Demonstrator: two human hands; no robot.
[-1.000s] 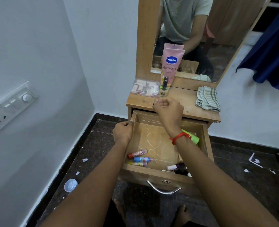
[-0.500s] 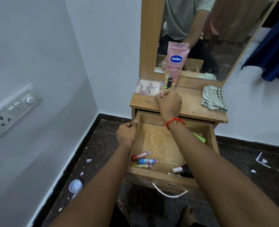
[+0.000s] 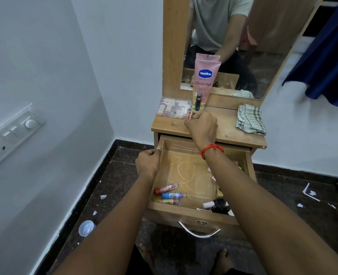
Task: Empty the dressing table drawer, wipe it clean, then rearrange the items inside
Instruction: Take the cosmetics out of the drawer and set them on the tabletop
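Our left hand (image 3: 147, 163) curls over the left wall of the open wooden drawer (image 3: 176, 213), near its back corner. Our right hand (image 3: 202, 126) pinches a small pink tube (image 3: 189, 114) upright at the left side of the table (image 3: 227, 128) — just beside a clear plastic case (image 3: 173, 109). Three coloured lip-balm sticks (image 3: 173, 195) lie in the drawer's front-left corner.

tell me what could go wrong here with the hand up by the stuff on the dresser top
The right hand pinches a small tube close beside the black bottle and upright Vaseline tube; a nudge may topple them. The drawer is pulled far out, the left hand gripping its side wall; leaning there might spill the lip balms.
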